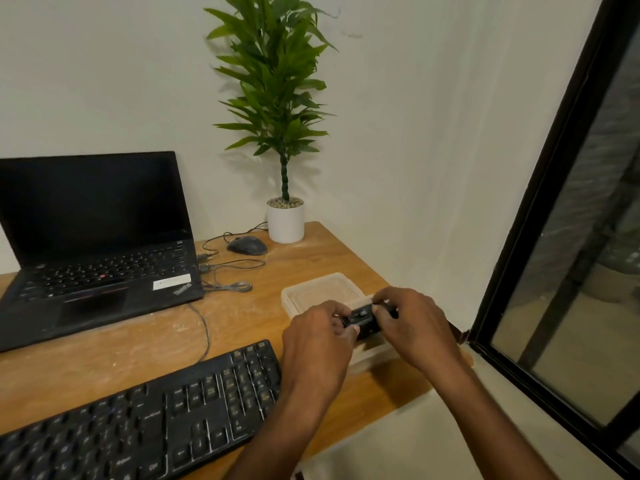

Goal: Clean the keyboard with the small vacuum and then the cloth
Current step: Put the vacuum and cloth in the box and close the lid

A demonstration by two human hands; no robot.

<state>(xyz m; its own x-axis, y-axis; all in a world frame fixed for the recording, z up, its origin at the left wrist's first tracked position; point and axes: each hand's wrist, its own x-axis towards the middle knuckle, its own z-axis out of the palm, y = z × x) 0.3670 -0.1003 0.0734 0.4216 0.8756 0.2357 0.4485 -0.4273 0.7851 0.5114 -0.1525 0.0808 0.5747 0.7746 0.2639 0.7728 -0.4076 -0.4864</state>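
A plain off-white wall [104, 81] stands behind a wooden desk [86, 368] whose top is scuffed with pale streaks. At the right, a black-framed window [540, 237] with dark glass meets a pale sill [450, 445]. The potted plant [277, 98] in the desk's far corner throws soft shadows on the wall

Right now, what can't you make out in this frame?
- Small black vacuum, head view: mostly covered by the left hand and right hand; its nozzle is hidden.
- Cloth: not seen anywhere.
- Keyboard: left end cut off by the frame edge.
- Plastic box: near side behind the hands.
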